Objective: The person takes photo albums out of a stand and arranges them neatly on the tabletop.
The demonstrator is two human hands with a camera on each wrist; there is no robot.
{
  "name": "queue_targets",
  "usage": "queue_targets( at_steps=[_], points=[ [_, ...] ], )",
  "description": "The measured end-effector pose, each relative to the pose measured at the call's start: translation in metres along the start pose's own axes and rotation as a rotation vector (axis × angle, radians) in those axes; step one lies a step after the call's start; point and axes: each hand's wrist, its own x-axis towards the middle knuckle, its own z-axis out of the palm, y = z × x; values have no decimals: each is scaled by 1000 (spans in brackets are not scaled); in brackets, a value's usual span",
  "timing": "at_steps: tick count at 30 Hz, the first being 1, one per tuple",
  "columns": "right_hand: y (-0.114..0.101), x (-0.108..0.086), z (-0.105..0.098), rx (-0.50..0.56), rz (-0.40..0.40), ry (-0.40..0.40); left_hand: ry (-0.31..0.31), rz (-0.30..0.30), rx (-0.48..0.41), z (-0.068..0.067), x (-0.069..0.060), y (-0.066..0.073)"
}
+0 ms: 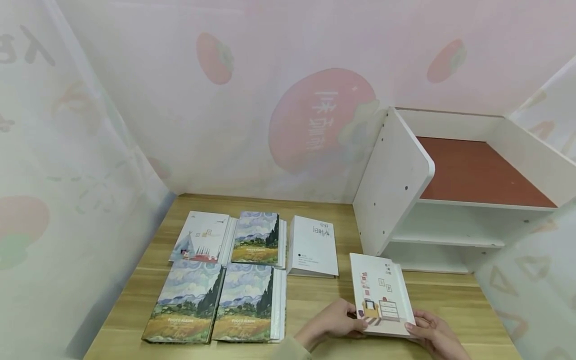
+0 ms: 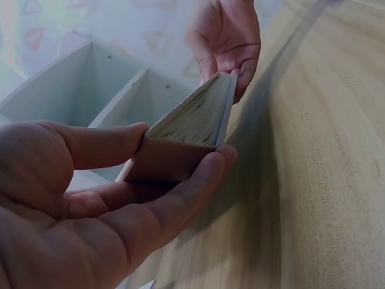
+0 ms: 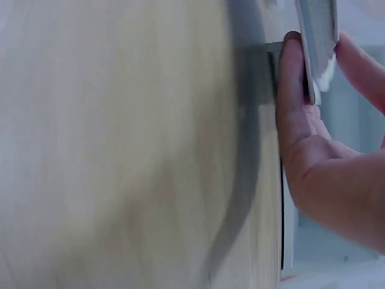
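A white photo album with a drawn chair and dresser on its cover is held above the front right of the table. My left hand grips its spine side, thumb on one cover and fingers under the other, as the left wrist view shows. My right hand pinches the opposite lower corner between thumb and fingers. In the left wrist view the pages fan slightly between the covers. The right wrist view shows only a corner of the album between thumb and fingers.
Left on the wooden table lie several albums: landscape-covered ones and a white one with a tent. Another white album lies at the middle. A white shelf unit with a red-brown board stands back right.
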Motion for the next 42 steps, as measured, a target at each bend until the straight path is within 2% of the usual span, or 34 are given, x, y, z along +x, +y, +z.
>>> queue_targets(
  at_steps=[7, 17, 21, 26, 32, 42],
  points=[
    [3, -3, 15, 90, 4, 76, -25, -11, -35, -11, -7, 0],
    [8, -2, 33, 116, 24, 148, -18, 8, -23, -21, -12, -1],
    [10, -1, 36, 121, 12, 129, -11, 14, -1, -23, -15, -1],
    [11, 1, 41, 140, 4, 96, -12, 15, -18, -30, -19, -4],
    [13, 3, 48, 135, -11, 54, -44, 19, -49, -40, -25, -8],
    [14, 7, 57, 140, -9, 45, -74, -9, -71, -50, -30, -11]
  ],
)
